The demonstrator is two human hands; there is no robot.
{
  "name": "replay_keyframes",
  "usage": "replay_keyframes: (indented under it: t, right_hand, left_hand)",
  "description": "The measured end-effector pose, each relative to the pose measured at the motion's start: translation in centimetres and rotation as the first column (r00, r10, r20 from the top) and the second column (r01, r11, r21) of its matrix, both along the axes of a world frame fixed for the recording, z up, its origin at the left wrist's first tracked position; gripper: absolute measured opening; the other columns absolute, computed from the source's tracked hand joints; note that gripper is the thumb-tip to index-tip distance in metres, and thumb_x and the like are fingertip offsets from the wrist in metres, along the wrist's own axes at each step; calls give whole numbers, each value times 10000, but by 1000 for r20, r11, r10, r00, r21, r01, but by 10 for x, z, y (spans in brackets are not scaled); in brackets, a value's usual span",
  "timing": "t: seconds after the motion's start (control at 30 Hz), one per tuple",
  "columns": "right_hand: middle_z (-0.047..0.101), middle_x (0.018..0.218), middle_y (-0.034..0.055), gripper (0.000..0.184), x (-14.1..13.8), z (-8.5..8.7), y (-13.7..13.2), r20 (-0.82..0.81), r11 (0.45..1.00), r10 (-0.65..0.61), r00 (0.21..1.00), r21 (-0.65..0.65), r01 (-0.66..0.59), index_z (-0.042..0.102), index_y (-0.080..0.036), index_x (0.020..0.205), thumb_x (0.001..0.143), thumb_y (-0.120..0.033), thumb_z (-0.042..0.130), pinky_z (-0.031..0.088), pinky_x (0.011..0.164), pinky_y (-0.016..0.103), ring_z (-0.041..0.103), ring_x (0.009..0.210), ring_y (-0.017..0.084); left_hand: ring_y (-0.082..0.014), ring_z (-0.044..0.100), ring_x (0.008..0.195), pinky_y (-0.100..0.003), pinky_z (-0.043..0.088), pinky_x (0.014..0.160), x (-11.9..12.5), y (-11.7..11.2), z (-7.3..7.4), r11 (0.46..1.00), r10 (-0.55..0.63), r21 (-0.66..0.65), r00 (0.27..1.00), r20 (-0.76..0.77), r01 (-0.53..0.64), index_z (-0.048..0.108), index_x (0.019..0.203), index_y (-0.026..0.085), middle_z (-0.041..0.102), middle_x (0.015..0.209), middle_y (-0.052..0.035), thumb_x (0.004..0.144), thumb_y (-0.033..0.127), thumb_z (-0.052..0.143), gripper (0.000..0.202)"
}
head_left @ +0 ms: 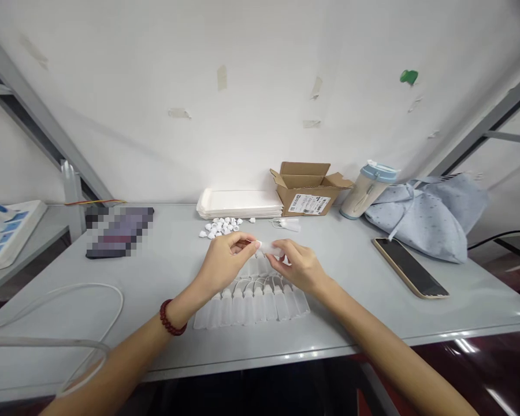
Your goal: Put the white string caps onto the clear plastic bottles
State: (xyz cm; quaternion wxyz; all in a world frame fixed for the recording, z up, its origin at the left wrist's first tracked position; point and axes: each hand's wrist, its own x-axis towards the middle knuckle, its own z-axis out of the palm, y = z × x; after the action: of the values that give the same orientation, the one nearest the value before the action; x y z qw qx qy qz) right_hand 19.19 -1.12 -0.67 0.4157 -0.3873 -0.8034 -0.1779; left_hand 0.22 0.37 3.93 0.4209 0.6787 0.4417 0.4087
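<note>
My left hand (223, 257) pinches a small white cap (259, 245) between thumb and forefinger. Lying sideways in the fingers of my right hand (302, 264) is a small translucent bottle (271, 249), its neck end meeting the cap. Whether the cap is seated on the bottle I cannot tell. Under both hands, a row of similar bottles (248, 306) with thin white loops at their necks lies on the grey table (325, 341). A pile of loose white caps (220, 226) sits beyond my left hand. One more bottle (289, 225) lies apart, behind my right hand.
Along the wall stand a stack of white trays (242, 203), an open cardboard box (305, 196) and a tumbler (366, 190). To the right are a blue cloth bag (420, 222) and a phone (409, 267). A white cable (119, 300) loops across the left side.
</note>
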Motion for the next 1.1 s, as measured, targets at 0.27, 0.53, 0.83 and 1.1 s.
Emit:
replay_keyframes:
  t: [0.27, 0.53, 0.83, 1.1]
  right_hand:
    - [670, 731, 24, 68, 0, 3, -1, 5, 999, 19, 1000, 32, -20, 516, -170, 935, 904, -230, 523, 421, 445, 197, 556, 471, 79]
    - [666, 722, 34, 92, -1, 3, -2, -32, 999, 38, 999, -12, -39, 531, -160, 914, 906, -252, 526, 414, 436, 201, 543, 459, 82]
    - [643, 664, 14, 165, 1, 1, 0, -163, 976, 106, 981, -174, -135, 560, -159, 908, 905, -322, 536, 440, 438, 187, 532, 440, 76]
    - [622, 662, 14, 170, -1, 3, -3, -220, 966, 92, 971, -216, -140, 582, -162, 921, 887, -329, 572, 468, 458, 193, 516, 464, 82]
  left_hand:
    - [-138, 581, 643, -252, 499, 627, 1, 0, 4, 997, 10, -81, 999, 40, -7, 682, 774, 147, 655, 712, -15, 728, 385, 679, 242]
    - [-124, 558, 579, -252, 493, 574, 0, 2, 4, 992, -60, -108, 997, 44, 64, 645, 785, 137, 615, 646, 0, 756, 382, 651, 247]
    - [-178, 630, 831, -313, 518, 799, -5, 4, 1, 991, -135, -5, 991, 13, 135, 671, 892, 167, 675, 942, -47, 755, 301, 658, 192]
    - [-164, 589, 812, -252, 477, 699, -2, 2, 0, 990, -26, 142, 998, 61, 17, 704, 752, 187, 658, 898, -42, 839, 377, 588, 239]
